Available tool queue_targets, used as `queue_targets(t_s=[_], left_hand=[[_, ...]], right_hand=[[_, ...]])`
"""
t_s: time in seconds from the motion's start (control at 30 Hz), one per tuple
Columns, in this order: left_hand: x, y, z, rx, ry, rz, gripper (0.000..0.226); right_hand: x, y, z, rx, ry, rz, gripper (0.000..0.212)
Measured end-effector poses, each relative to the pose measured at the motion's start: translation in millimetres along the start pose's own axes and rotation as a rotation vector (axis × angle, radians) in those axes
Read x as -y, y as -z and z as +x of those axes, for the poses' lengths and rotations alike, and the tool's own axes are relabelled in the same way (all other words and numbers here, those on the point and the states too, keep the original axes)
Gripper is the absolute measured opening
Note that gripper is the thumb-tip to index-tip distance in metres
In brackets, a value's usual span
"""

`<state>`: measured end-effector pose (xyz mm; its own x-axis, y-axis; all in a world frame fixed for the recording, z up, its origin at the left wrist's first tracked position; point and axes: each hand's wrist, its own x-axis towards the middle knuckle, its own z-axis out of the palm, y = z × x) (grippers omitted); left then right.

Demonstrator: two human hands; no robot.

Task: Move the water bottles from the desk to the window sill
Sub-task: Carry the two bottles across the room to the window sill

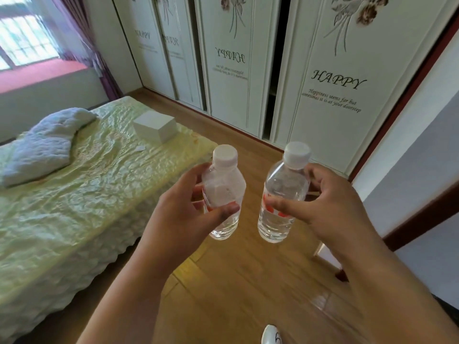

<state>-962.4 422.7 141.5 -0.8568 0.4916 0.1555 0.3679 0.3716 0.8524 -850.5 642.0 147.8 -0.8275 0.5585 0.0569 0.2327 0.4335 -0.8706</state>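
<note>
Bottles are in both hands above the wood floor (243, 281) — the left hand (173, 214) has its fingers wrapped around the left bottle (223, 192), the right hand (330, 207) grips the right bottle (283, 192). Both stand upright, white caps on, near each other but apart. The sill (37, 75) lies well apart, past the bed (74, 194).

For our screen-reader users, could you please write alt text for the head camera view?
Two hands each hold an upright, white-capped water bottle over a wooden floor: the left hand grips one bottle, the right hand the other bottle. A bed lies left, the window sill beyond it, and wardrobe doors ahead.
</note>
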Motion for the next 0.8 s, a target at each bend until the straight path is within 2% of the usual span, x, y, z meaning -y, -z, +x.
queue_targets(t_s=[0.27, 0.37, 0.63, 0.8], left_hand=[[-25.8, -47.6, 65.4, -0.055, 0.005, -0.03, 0.086], [-24.6, -54.3, 83.3, -0.054, 0.019, -0.029, 0.08], [-1.3, -56.7, 145.8, -0.004, 0.056, -0.042, 0.078], [19.0, -46.7, 203.5, 0.055, 0.039, -0.027, 0.081]], right_hand=[[-16.5, 39.5, 85.5, 0.007, 0.065, -0.03, 0.078], [-19.9, 43.3, 108.7, 0.041, 0.068, -0.01, 0.069], [-25.8, 21.6, 163.5, 0.077, 0.008, -0.011, 0.076], [-18.2, -4.7, 203.1, -0.002, -0.035, -0.043, 0.081]])
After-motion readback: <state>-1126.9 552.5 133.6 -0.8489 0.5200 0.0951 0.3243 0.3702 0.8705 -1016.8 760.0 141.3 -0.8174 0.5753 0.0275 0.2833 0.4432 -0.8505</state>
